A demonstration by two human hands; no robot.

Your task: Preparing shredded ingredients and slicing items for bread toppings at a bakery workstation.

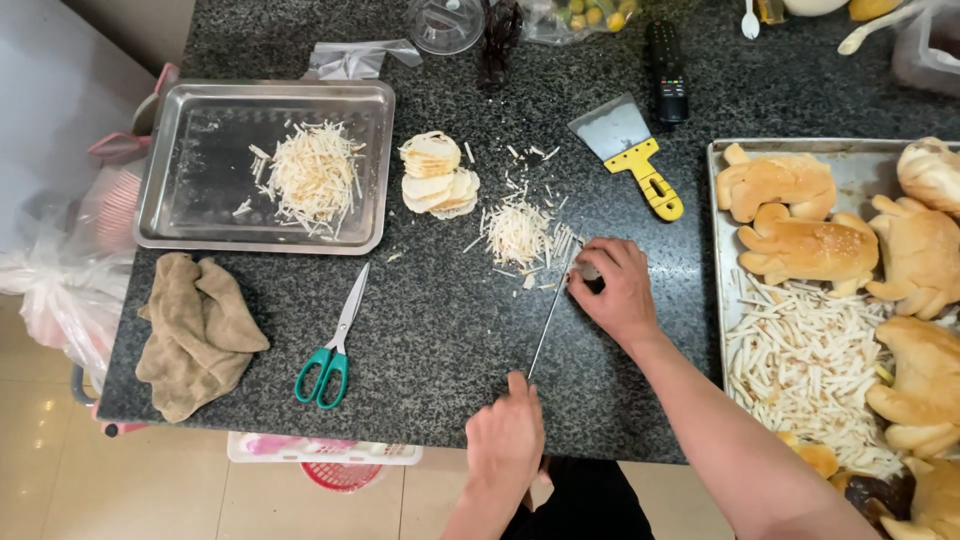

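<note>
- Speckled black granite bench (440, 330): left hand (505, 440) at the near edge, fingers closed on the handle of a long thin steel knife (552, 310); blade runs up to the right hand.
- Right hand (618, 290) at mid-bench, fingers curled together, pressing something at the blade tip; what it is cannot be told.
- Doing it well, I judge: keep fingertips tucked behind the blade, tip planted, thin even cuts.
- Counts, left to right: one crumpled brown cloth (195, 335); one steel tray (175, 215) with pale shreds; one pair of teal-handled scissors (335, 345); one stack of pale round slices (438, 175); one shred pile (520, 235); one yellow-handled scraper (630, 155); one bun tray (722, 250) at the right edge.
</note>
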